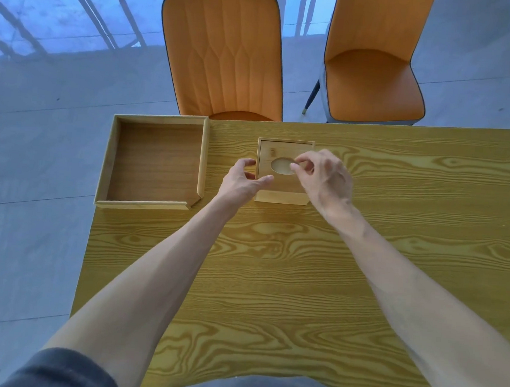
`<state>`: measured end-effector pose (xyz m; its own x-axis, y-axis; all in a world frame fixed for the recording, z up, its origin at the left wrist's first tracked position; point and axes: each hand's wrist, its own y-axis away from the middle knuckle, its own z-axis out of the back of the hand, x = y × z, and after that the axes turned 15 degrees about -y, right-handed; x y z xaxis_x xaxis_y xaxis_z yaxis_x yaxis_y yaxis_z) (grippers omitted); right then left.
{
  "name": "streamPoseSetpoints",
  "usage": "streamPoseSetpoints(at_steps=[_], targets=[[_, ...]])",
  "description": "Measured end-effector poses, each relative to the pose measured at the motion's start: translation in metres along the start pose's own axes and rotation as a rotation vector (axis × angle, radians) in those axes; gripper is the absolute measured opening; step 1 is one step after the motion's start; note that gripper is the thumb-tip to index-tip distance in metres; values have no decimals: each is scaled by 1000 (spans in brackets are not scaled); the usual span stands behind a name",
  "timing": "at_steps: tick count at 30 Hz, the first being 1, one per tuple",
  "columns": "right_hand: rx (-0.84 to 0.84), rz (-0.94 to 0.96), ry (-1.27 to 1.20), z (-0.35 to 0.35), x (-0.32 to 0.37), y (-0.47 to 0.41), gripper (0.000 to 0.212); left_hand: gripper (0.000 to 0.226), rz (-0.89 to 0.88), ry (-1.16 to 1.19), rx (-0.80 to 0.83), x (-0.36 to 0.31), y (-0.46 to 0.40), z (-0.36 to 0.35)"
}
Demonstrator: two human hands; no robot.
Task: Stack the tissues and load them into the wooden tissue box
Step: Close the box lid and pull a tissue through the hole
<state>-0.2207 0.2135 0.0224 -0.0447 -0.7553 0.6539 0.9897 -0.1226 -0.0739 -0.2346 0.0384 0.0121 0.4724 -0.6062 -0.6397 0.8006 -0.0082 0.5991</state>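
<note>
A small wooden tissue box (281, 186) with an oval opening (282, 166) in its lid stands on the table's far middle. My left hand (244, 180) rests against the box's left side, thumb and fingers spread around its near-left corner. My right hand (320, 175) hovers over the lid, thumb and forefinger pinched at the right rim of the oval opening. I cannot tell whether anything is between those fingertips. No tissues show anywhere.
A shallow wooden tray (203, 155) with nothing in it sits at the table's far left corner. Two orange chairs, one behind the box (225, 50) and one to the right (374, 59), stand beyond the wood-grain table (302, 273).
</note>
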Motion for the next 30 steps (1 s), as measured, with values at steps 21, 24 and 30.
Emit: streamPoseSetpoints(at_steps=[21, 24, 30], targets=[[364, 386, 467, -21, 20, -33, 16, 72, -33, -45, -59, 5, -2, -6], [356, 412, 475, -19, 16, -31, 12, 71, -38, -46, -68, 5, -1, -7], [313, 328, 225, -10, 10, -22, 22, 69, -45, -43, -74, 5, -1, -8]])
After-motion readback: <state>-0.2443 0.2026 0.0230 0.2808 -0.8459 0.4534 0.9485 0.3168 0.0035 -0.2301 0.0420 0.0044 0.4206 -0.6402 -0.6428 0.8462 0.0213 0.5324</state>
